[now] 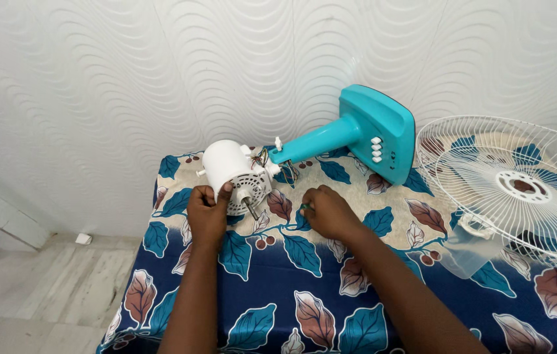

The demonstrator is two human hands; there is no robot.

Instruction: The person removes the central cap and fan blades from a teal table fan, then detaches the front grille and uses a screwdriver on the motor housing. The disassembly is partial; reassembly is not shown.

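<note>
The left hand (206,213) grips the white fan motor (232,176) beside the teal fan base (373,131); the right hand (326,211) pinches something small and green. Loose wires (289,172) could snag if the motor rolls.

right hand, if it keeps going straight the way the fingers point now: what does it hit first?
Likely the white fan motor, at its shaft. The right hand rests on the leaf-print tablecloth, fingers aimed left toward it, with only bare cloth between. Depth is unclear from this single view.
</note>
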